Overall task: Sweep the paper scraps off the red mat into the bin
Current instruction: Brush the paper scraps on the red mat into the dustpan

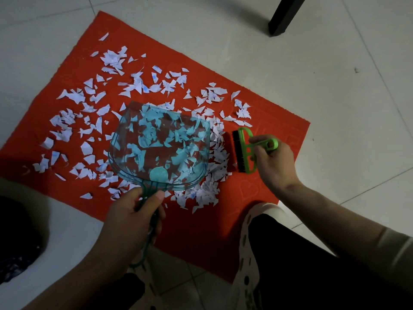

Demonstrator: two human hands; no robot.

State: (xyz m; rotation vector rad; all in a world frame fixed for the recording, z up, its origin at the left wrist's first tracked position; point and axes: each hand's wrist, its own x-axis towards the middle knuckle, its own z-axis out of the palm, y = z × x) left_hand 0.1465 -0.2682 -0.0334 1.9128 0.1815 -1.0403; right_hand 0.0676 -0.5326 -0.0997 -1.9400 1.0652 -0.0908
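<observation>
Red mat point(190, 231) is mostly uncleared: paper scraps point(138, 83) cover the far and left parts, plus a dense pile near the middle. Only the near right corner and right strip look bare.

Left hand point(131, 215) grips the handle of a translucent teal dustpan point(161, 148), held over the mat's centre. Scraps show through the plastic; can't tell if they're in the pan or lying under it.

Right hand point(274, 162) grips the handle of a green hand brush point(244, 153), with its black bristles down on the mat just beside the pile. That pile sits between the brush and the pan's right edge.

White container with a dark inside at lower left is probably the bin point(62, 220), off the mat and near the left forearm. Contents are too dark to read.

Progress estimate: early. Some scraps are gathered into a ridge, but most are loose.

Left to do:
- push the ridge into the pan
- sweep the far and left scatter
- tip the pan into the bin, likely several loads

Risk: light scraps may flick off onto the tiled floor point(335, 63).
</observation>
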